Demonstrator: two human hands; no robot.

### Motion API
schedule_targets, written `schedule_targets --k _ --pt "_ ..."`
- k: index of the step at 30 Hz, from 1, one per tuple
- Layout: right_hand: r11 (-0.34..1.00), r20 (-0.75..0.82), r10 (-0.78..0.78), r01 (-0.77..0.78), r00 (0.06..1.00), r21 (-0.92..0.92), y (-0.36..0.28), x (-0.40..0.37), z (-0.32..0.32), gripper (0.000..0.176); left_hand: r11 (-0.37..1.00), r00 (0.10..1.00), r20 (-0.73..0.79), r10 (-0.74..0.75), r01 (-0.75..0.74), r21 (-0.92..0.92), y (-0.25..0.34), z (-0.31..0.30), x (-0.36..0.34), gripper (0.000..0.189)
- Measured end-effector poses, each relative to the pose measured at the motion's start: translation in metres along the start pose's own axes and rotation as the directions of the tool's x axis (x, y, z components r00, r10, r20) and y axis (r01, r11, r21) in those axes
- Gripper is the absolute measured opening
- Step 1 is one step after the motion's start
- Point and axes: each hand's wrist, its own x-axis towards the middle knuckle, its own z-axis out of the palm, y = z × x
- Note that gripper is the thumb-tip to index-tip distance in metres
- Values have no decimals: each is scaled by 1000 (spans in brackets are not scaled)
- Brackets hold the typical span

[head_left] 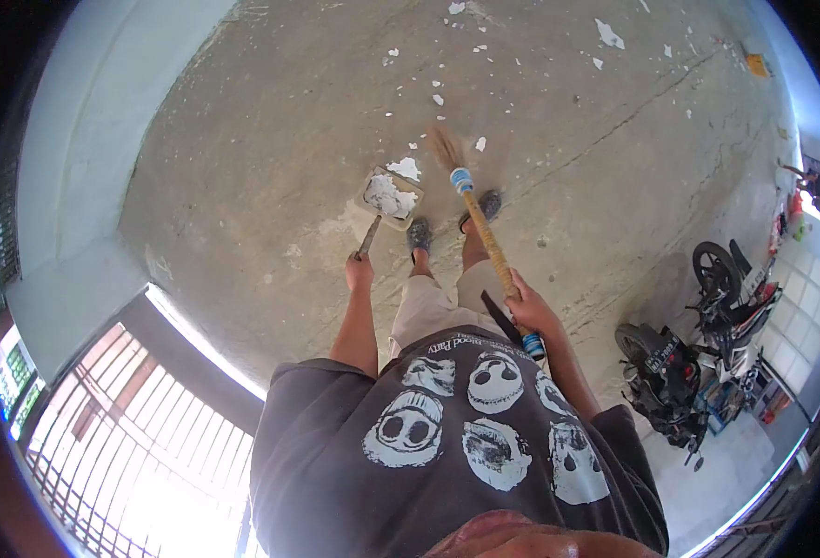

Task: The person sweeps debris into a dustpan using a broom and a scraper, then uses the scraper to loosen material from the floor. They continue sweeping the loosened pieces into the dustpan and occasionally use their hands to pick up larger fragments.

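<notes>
The concrete floor (270,167) was strewn with white flakes (609,33). The left hand (360,272) was closed around the handle of a dustpan (391,197), which rested on the floor ahead of the feet and was loaded with flakes. The right hand (529,312) was wrapped around the broom (482,228), whose bristles were just beside the dustpan. Motorcycles (698,363) stood well apart, to the right.

One head-worn fisheye camera looks steeply down past the person's shirt (466,437), close at lower centre, to the left hand (360,272) and right hand (531,312) mid-frame and the farther concrete floor (270,167) above.
</notes>
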Motion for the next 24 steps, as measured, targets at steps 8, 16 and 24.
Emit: schedule_targets --k 8,16,24 --pt "979 235 -134 166 963 -119 18 -26 26 56 1000 999 38 6 -7 18 -31 20 10 32" --pt "971 21 -224 225 974 -83 32 -68 10 54 998 1000 27 0 -1 55 -46 22 16 34" --pt "997 -146 11 -1 989 71 17 -61 5 67 982 996 12 90 -87 -169 -99 3 10 29"
